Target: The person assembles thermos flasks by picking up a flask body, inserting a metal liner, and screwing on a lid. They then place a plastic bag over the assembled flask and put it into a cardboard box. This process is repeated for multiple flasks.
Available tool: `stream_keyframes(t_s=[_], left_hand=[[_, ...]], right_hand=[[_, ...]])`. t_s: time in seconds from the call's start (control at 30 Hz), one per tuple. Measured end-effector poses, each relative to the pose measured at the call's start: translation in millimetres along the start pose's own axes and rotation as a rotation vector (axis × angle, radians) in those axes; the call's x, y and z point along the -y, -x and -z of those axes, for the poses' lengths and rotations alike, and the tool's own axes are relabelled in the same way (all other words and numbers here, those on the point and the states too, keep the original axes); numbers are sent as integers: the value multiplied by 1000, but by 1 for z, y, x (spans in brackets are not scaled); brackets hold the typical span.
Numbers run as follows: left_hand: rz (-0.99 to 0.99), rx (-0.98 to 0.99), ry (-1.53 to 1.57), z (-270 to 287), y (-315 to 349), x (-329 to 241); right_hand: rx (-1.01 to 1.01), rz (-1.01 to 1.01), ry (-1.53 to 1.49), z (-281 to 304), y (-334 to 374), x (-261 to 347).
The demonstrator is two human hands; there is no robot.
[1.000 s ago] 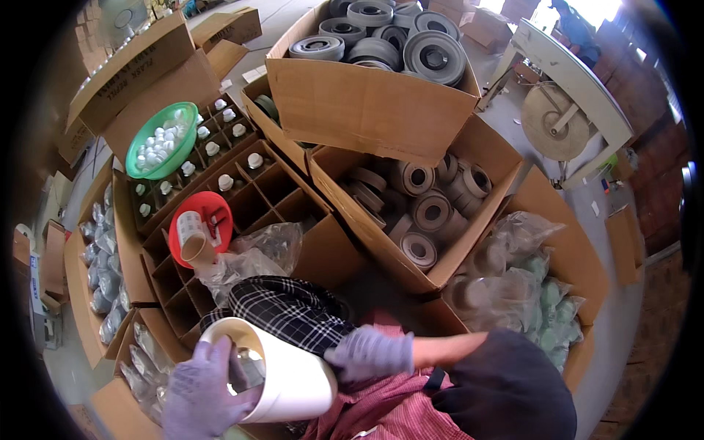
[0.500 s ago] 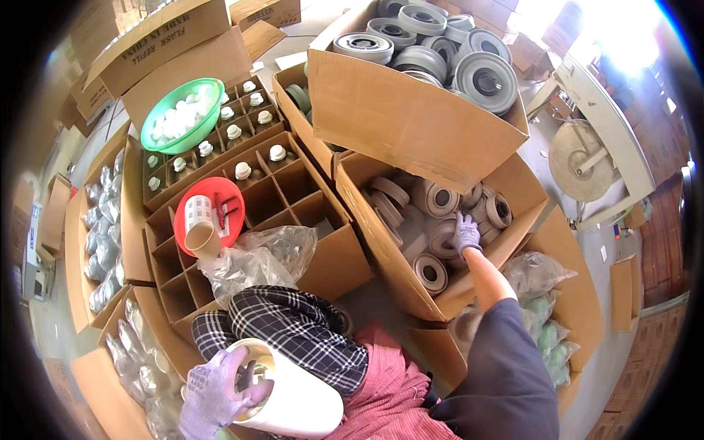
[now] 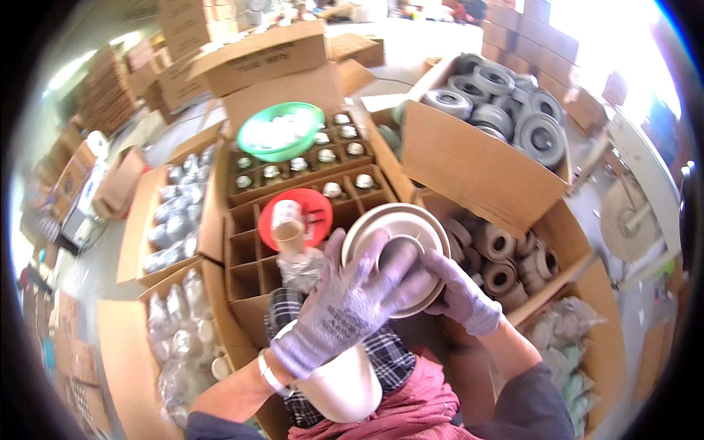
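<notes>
A beige round ring-shaped plastic part [image 3: 400, 214] is held up in front of me, over the boxes. My left hand [image 3: 352, 308], in a lilac glove, lies across its face with the fingers over the dark central hole. My right hand [image 3: 466, 301], gloved alike, grips the part's right edge between thumb and fingers. Below my left wrist a white plastic cylinder [image 3: 341, 392] rests on my lap, its upper end hidden by the left hand and forearm. Similar beige ring parts [image 3: 500, 277] lie in an open carton to the right.
Behind stands a raised carton of grey ring parts [image 3: 543, 136]. A divided carton [image 3: 249, 282] with capped flasks bears a green bowl [image 3: 275, 154] of white pieces and a red dish [image 3: 321, 213] with a paper cup. Cartons of silvery flasks [image 3: 180, 238] and bagged items [image 3: 568, 367] flank me.
My right hand has come out of the carton and now holds a beige ring part. My left hand has moved off the cylinder's opening onto that part. The view has tilted up.
</notes>
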State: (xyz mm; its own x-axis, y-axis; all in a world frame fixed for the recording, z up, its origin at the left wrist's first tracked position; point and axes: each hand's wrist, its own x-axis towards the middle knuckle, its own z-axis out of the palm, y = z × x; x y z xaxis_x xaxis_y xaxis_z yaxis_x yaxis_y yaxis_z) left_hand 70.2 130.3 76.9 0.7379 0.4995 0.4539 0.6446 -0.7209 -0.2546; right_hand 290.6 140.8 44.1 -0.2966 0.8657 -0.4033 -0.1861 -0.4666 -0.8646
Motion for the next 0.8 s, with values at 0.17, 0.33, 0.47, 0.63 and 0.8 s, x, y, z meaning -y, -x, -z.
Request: stream_keyframes(t_s=[0.17,0.33,0.47,0.63,0.8], left_hand=[[919,-338,1627,30,53,11],[1046,-574,1701,23,82,-11],[1051,-767,1573,15,96,-1],[1089,-738,1793,10,107,2],[800,-491,1019,15,107,12]], right_hand=[[102,1111,674,-46,-21,11],[12,1186,834,-102,-29,-10],[126,1474,1161,-89,-58,-11],[142,1593,1263,-118,-56,0],[442,470,335,-139,-56,-11]])
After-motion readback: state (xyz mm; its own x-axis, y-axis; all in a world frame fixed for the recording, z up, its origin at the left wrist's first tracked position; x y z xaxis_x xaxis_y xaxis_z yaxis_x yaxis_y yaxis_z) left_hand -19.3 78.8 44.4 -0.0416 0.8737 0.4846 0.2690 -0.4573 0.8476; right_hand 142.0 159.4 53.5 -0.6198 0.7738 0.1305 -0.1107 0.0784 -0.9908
